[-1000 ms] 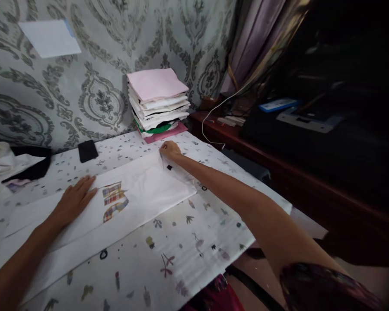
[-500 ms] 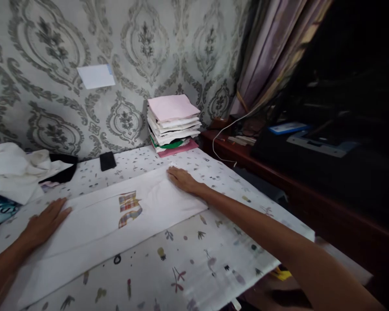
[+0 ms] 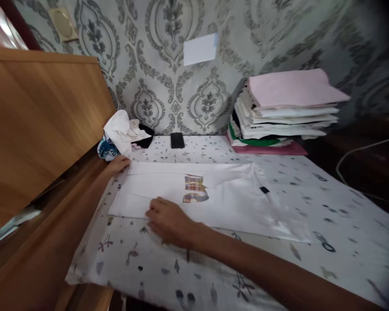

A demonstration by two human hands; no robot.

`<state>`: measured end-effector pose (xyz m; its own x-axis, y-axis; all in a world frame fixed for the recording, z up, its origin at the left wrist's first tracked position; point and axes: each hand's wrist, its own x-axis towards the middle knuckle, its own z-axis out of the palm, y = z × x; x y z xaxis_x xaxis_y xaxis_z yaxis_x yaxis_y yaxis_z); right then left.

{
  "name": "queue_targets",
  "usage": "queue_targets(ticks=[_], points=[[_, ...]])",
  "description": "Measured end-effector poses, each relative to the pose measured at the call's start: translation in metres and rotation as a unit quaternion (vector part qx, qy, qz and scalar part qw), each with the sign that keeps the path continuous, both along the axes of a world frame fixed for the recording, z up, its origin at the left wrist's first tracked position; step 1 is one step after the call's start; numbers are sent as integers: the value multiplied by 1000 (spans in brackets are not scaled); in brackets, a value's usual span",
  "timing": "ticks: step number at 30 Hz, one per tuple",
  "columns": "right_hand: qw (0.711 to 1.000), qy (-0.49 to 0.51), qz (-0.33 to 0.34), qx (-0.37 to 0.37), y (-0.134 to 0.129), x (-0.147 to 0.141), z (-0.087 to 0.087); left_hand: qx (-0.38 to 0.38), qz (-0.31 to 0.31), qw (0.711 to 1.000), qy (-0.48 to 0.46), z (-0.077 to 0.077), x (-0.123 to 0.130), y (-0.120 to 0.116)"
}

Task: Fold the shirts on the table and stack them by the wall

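Observation:
A white T-shirt [image 3: 233, 203], folded into a long strip, lies flat with a plaid-patterned print on its upper face. A small dark tag shows near its right end. My left hand [image 3: 119, 164] is at the far left corner of the shirt, its fingers closed on the edge. Over the near edge, left of the middle, is my right hand [image 3: 168, 218], back of the hand up and fingers curled together. Whether cloth is between its fingertips is hidden.
A patterned cloth [image 3: 162, 268] covers the table. Folded clothes [image 3: 288, 90] are stacked at the back right. A black phone-like object [image 3: 177, 140] lies near the wall, beside crumpled clothes [image 3: 121, 129]. A wooden panel [image 3: 45, 116] stands at the left; a white cable [image 3: 353, 155] hangs at the right.
The view has swung left. My right hand has left the shirt's right end and come over its near edge toward the left. My left hand has shifted to the far left corner and closed.

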<state>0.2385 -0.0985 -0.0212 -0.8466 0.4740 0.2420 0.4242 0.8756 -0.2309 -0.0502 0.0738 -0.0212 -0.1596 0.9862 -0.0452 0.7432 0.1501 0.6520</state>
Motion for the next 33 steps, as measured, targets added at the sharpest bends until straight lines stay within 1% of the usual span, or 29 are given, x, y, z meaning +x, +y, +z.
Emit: queue_targets(ticks=[2,4,6,9,12,14,15,17,19,21,23,24,26,27,29,31,33], points=[[999,-15,23,31,-3,-41,-1,-14,6,1000,6,-1,4,5],[999,-16,15,50,-1,-71,-5,-31,12,999,16,-1,7,10],[998,-16,-1,58,4,-92,-8,-50,16,998,29,0,10,13],[997,-23,-11,67,11,-113,-10,-76,17,996,39,3,14,16],[997,-30,28,71,16,-124,-9,-84,13,996,32,6,18,13],[998,-25,33,53,18,-125,-5,-78,14,997,17,10,22,9],[999,-18,14,33,19,-123,-2,-73,14,997,6,14,24,7],[998,7,-58,-26,21,-113,6,-63,10,998,-19,24,30,3],[983,56,-142,-106,22,-95,14,-54,0,997,-48,38,40,1],[949,141,-210,-189,22,-71,18,-42,-19,996,-78,53,54,2],[897,252,-240,-273,19,-43,15,-29,-46,993,-109,67,75,5],[862,309,-243,-320,16,-28,12,-24,-62,990,-124,72,89,6],[776,409,-246,-412,5,3,3,-22,-98,984,-149,77,121,8],[731,449,-248,-450,-2,17,-1,-26,-116,980,-157,77,139,9],[648,504,-258,-509,-18,44,-8,-43,-150,973,-167,69,177,9],[578,525,-276,-560,-32,66,-11,-69,-175,968,-165,54,213,7],[521,518,-293,-612,-42,82,-10,-100,-187,966,-151,35,242,5]])
